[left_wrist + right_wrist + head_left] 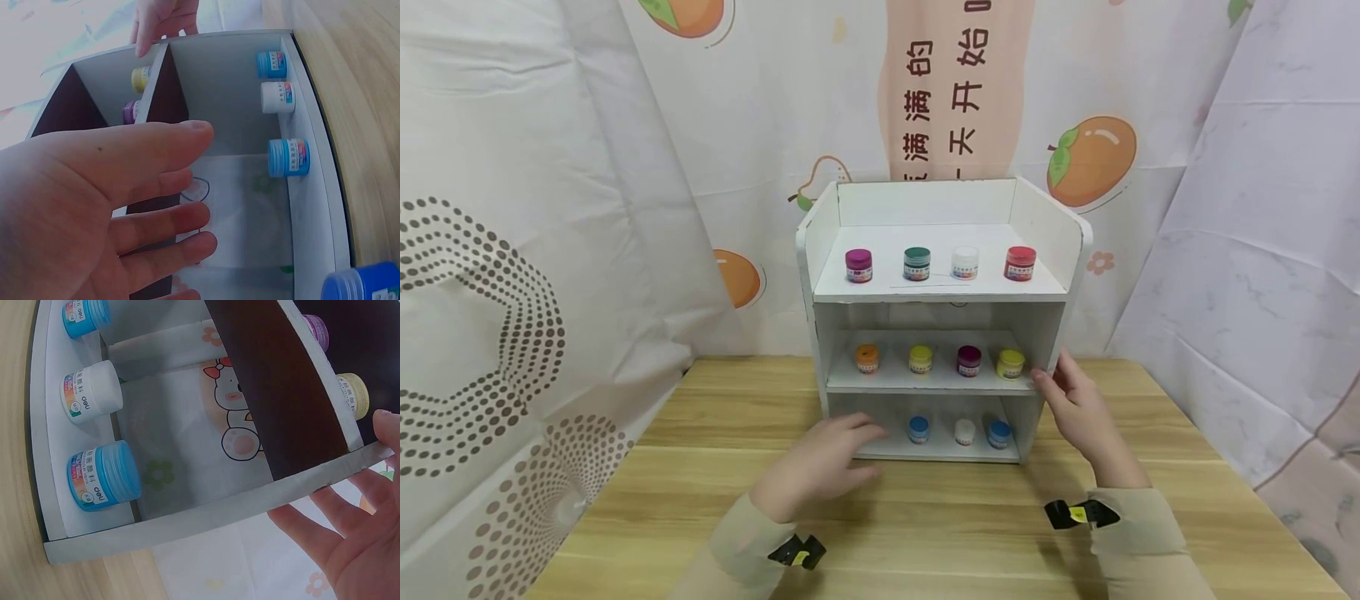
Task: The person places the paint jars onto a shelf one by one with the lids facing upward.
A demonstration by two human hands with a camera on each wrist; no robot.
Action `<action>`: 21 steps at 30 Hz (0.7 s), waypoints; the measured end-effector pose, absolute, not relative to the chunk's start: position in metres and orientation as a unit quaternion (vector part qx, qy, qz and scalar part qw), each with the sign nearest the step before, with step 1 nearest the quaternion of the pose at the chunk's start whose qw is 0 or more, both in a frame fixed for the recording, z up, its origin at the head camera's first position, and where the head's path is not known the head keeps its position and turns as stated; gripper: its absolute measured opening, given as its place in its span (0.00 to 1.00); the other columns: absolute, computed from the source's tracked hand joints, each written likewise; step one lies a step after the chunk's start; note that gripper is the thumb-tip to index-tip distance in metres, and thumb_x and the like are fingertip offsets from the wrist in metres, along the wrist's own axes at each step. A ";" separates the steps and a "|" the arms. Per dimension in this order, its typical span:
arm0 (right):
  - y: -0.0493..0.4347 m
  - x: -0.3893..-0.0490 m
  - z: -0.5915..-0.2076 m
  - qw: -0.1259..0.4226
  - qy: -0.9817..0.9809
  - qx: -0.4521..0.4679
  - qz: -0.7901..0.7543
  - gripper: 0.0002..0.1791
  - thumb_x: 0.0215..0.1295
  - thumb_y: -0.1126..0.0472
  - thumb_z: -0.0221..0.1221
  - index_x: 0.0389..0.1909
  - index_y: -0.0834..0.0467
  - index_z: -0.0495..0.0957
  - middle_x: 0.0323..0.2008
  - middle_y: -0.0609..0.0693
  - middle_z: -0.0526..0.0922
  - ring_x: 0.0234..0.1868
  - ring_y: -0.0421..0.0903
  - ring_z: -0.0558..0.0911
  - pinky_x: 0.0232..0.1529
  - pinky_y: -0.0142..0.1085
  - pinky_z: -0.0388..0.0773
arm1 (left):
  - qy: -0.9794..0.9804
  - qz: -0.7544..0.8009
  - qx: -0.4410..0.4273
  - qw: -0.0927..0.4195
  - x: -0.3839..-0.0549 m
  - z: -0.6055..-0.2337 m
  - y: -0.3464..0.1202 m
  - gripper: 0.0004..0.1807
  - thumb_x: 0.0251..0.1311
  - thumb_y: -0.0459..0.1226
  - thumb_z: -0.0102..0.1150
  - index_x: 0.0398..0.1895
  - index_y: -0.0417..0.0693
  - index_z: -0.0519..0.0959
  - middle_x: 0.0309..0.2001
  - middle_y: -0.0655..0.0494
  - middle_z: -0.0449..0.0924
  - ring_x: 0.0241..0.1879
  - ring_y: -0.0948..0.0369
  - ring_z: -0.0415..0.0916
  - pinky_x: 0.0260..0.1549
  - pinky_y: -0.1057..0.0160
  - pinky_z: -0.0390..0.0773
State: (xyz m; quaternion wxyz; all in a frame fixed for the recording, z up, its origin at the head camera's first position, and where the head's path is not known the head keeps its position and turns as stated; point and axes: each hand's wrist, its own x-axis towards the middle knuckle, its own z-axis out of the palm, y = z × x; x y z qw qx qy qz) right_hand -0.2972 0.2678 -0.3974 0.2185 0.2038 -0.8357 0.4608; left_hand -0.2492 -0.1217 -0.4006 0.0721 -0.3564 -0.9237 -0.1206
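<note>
A white three-tier shelf (940, 297) stands on the wooden table, with small paint jars on each tier. My left hand (820, 467) hovers before the lower left of the shelf, fingers loosely extended, holding nothing. Near it in the left wrist view is a dark blue jar (362, 284), hidden by that hand in the head view. My right hand (1078, 408) holds the shelf's right side panel, thumb at the front edge and fingers outside. The bottom tier shows a light blue jar (918, 429), a white jar (965, 431) and another blue jar (999, 434).
On the middle tier stand an orange jar (867, 359), two yellow jars and a dark purple jar (968, 361). The top tier carries a purple jar (859, 266), a green jar (917, 263), a white jar and a red jar (1020, 263). A printed curtain (760, 108) hangs behind.
</note>
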 end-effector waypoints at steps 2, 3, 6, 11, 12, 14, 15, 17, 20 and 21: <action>0.268 -0.297 -0.397 0.219 -0.834 0.206 0.464 0.34 0.79 0.59 0.54 0.81 0.44 0.55 0.72 0.61 0.67 0.67 0.63 0.71 0.52 0.19 0.68 | -0.923 -0.123 -0.356 0.073 -0.247 -0.400 -0.126 0.25 0.65 0.47 0.68 0.63 0.50 0.80 0.60 0.55 0.78 0.58 0.56 0.76 0.58 0.51 0.75; 0.268 -0.297 -0.397 0.219 -0.833 0.206 0.464 0.34 0.79 0.59 0.54 0.81 0.43 0.55 0.72 0.61 0.67 0.67 0.63 0.71 0.52 0.19 0.68 | -0.923 -0.124 -0.356 0.074 -0.246 -0.400 -0.128 0.25 0.64 0.47 0.68 0.62 0.50 0.80 0.60 0.55 0.78 0.58 0.56 0.76 0.58 0.51 0.75; 0.268 -0.297 -0.397 0.218 -0.836 0.204 0.461 0.34 0.79 0.59 0.54 0.81 0.44 0.55 0.72 0.61 0.67 0.67 0.63 0.72 0.52 0.20 0.69 | -0.924 -0.126 -0.352 0.078 -0.243 -0.399 -0.135 0.24 0.64 0.46 0.69 0.61 0.51 0.80 0.59 0.55 0.78 0.57 0.56 0.76 0.58 0.52 0.75; 0.268 -0.296 -0.397 0.214 -0.842 0.199 0.454 0.34 0.79 0.58 0.54 0.81 0.44 0.54 0.72 0.61 0.67 0.67 0.63 0.71 0.54 0.25 0.71 | -0.929 -0.130 -0.340 0.073 -0.239 -0.398 -0.147 0.24 0.62 0.45 0.70 0.60 0.48 0.81 0.58 0.55 0.79 0.55 0.56 0.77 0.55 0.53 0.77; 0.268 -0.297 -0.397 0.214 -0.842 0.199 0.454 0.34 0.79 0.57 0.54 0.81 0.44 0.54 0.72 0.61 0.67 0.67 0.63 0.71 0.54 0.25 0.71 | -0.929 -0.129 -0.339 0.072 -0.239 -0.398 -0.148 0.24 0.62 0.45 0.70 0.59 0.48 0.82 0.57 0.55 0.79 0.54 0.56 0.78 0.54 0.53 0.78; 0.268 -0.297 -0.397 0.216 -0.841 0.199 0.455 0.34 0.79 0.58 0.54 0.81 0.45 0.55 0.72 0.61 0.67 0.67 0.63 0.72 0.54 0.24 0.70 | -0.930 -0.126 -0.338 0.069 -0.239 -0.400 -0.151 0.24 0.61 0.44 0.71 0.59 0.46 0.82 0.56 0.54 0.79 0.53 0.56 0.78 0.52 0.53 0.79; 0.268 -0.297 -0.397 0.217 -0.840 0.199 0.456 0.33 0.79 0.58 0.54 0.81 0.45 0.55 0.72 0.61 0.68 0.67 0.63 0.72 0.53 0.23 0.70 | -0.931 -0.123 -0.338 0.068 -0.239 -0.400 -0.152 0.24 0.61 0.43 0.71 0.58 0.45 0.82 0.56 0.54 0.79 0.52 0.56 0.78 0.52 0.53 0.79; 0.268 -0.296 -0.397 0.218 -0.838 0.200 0.458 0.33 0.79 0.58 0.54 0.80 0.46 0.56 0.71 0.61 0.68 0.67 0.63 0.72 0.52 0.20 0.68 | -0.934 -0.120 -0.331 0.060 -0.239 -0.401 -0.153 0.23 0.60 0.42 0.71 0.58 0.45 0.83 0.56 0.53 0.79 0.52 0.55 0.78 0.52 0.52 0.79; 0.268 -0.296 -0.397 0.216 -0.837 0.201 0.461 0.33 0.79 0.58 0.54 0.80 0.46 0.56 0.71 0.61 0.68 0.67 0.63 0.72 0.52 0.19 0.68 | -0.939 -0.117 -0.320 0.042 -0.239 -0.402 -0.155 0.22 0.58 0.40 0.72 0.56 0.45 0.83 0.55 0.52 0.80 0.53 0.53 0.79 0.53 0.50 0.79; 0.268 -0.296 -0.397 0.215 -0.837 0.201 0.461 0.33 0.79 0.58 0.54 0.80 0.45 0.56 0.71 0.61 0.68 0.67 0.63 0.71 0.52 0.19 0.68 | -0.942 -0.115 -0.314 0.035 -0.239 -0.403 -0.155 0.22 0.58 0.40 0.71 0.56 0.45 0.83 0.56 0.51 0.80 0.54 0.52 0.78 0.54 0.49 0.78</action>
